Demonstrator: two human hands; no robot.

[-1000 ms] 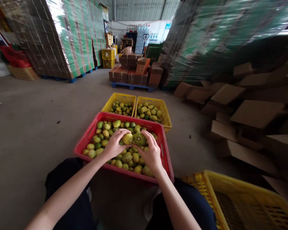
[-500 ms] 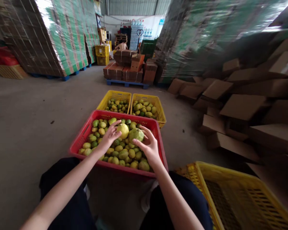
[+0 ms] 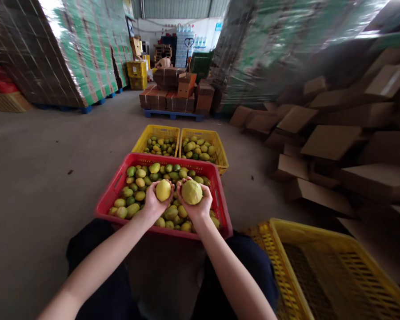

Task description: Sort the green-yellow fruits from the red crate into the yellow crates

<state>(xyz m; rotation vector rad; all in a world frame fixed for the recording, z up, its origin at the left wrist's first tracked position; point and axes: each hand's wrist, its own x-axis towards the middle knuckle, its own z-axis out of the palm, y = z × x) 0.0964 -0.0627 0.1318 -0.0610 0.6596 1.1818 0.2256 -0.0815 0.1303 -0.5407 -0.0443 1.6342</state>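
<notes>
Palm up, my left hand [image 3: 156,203] cups a yellow lemon [image 3: 163,190] with its fingers curled round the sides. Beside it my right hand [image 3: 200,210] is wrapped under a larger, bumpy yellow-green lemon [image 3: 191,192]. Both hands are above a red plastic crate [image 3: 224,200], which holds many green and yellow lemons [image 3: 132,210]. The hands and forearms cover part of the fruit. The two held lemons are apart from each other.
Behind the red crate stand two yellow crates [image 3: 223,155] of similar fruit. Another yellow crate [image 3: 286,266] is by my right knee. Cardboard boxes [image 3: 331,142] lie heaped at right. A blue pallet [image 3: 173,115] bears cartons; a person [image 3: 164,61] is farther back.
Both hands have turned palm up under the lemons, which were held from the sides with fingers on top. The left hand has shifted slightly left and down.
</notes>
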